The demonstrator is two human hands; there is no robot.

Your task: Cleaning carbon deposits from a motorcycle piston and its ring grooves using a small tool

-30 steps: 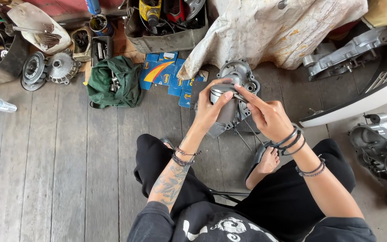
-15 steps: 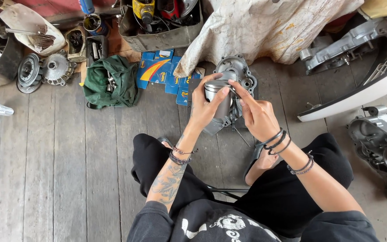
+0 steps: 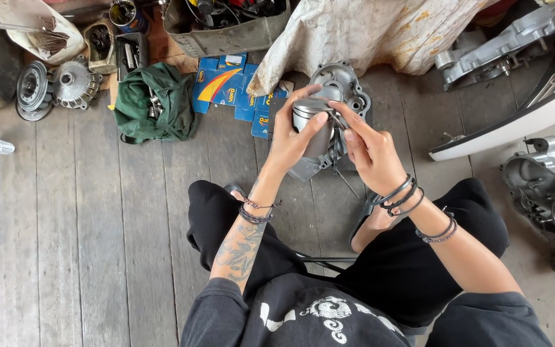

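while both hands (image 3: 329, 144) grip a piston (image 3: 309, 119), blue boxes (image 3: 226, 87) behind

Left hand (image 3: 290, 141) grips metal piston (image 3: 311, 119); right hand (image 3: 370, 151) fingertips at its top, above engine casing (image 3: 348, 90).

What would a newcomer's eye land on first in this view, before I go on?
Most striking is the round grey metal piston held up at centre frame, the left hand cupping it and the right hand pinching at its top edge. Just behind it on the wooden floor lies a grey engine casing. To the left sit bright blue and yellow boxes beside a crumpled green cloth.
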